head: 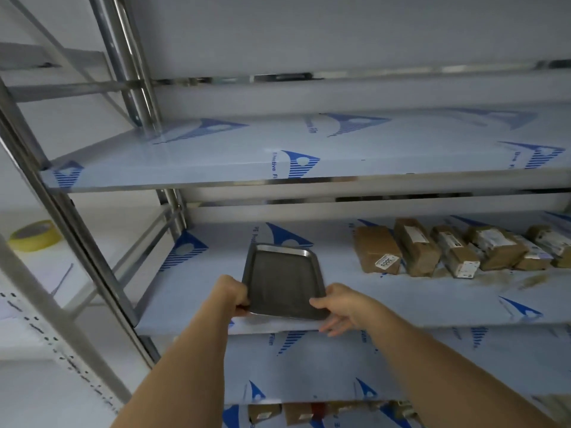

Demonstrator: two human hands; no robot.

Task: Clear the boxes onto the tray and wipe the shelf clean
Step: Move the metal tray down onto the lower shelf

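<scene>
An empty metal tray [282, 281] lies on the middle shelf [417, 301], near its front edge and left of centre. My left hand [231, 293] grips the tray's near left corner. My right hand [338, 307] holds the near right corner, thumb on the rim and fingers under the edge. Several brown cardboard boxes [411, 247] with white labels lie in a row at the right of the same shelf. Brownish dust or crumbs [506, 278] are scattered in front of the boxes.
The steel rack has a bare upper shelf [278, 156] and a lower shelf [309, 366], all covered in blue-printed film. More boxes [296, 413] show at the bottom. Upright posts [129, 66] stand at the left. A roll of yellow tape [34, 235] sits far left.
</scene>
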